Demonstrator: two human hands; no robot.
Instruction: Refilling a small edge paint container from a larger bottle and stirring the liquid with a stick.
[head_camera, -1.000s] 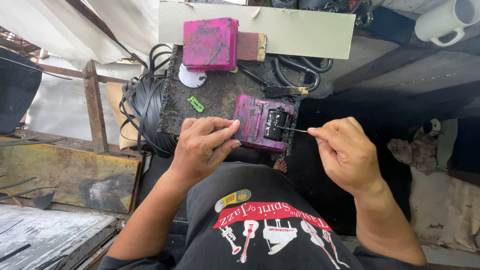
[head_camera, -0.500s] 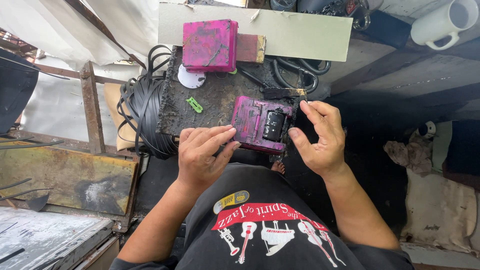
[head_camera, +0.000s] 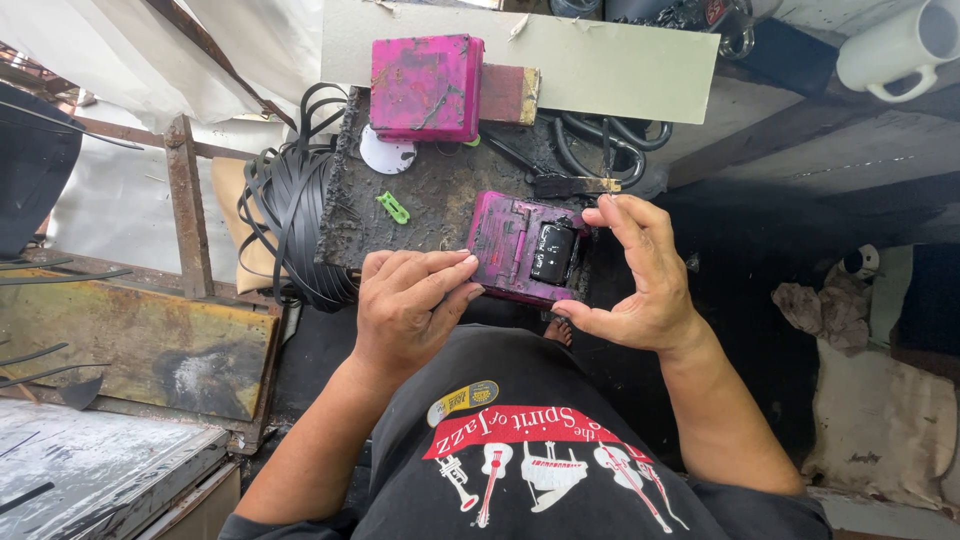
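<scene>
The left hand (head_camera: 405, 315) and the right hand (head_camera: 640, 275) hold a magenta box (head_camera: 515, 250) between them at the near edge of a dark, grimy worktop (head_camera: 430, 190). The box lies flat, open side up, with a black block (head_camera: 553, 252) set into its right half.

The left fingers (head_camera: 440, 272) lie close together and curl against the box's left edge, fingertips touching its near-left corner. The right fingers (head_camera: 620, 215) are spread apart and arch over the box's right end: the fingertips touch its far-right corner, while the thumb reaches under the near-right edge. So the box sits directly between the two sets of fingers, pinched at both ends rather than wrapped by either hand. Whether the box rests fully on the worktop or partly overhangs its near edge cannot be told.

Beyond the left fingers, well apart, a small green clip (head_camera: 393, 207) lies on the worktop, and farther on a white disc (head_camera: 386, 155). Past that stands a second magenta box (head_camera: 425, 85), touching a reddish block (head_camera: 508, 93) at its right. Just beyond the right fingers lies a dark tool (head_camera: 560, 183) with black cables (head_camera: 600, 150) looped behind it. To the left of the left fingers a bundle of black straps (head_camera: 290, 215) hangs off the worktop's side. A white mug (head_camera: 900, 45) sits far off to the right.
</scene>
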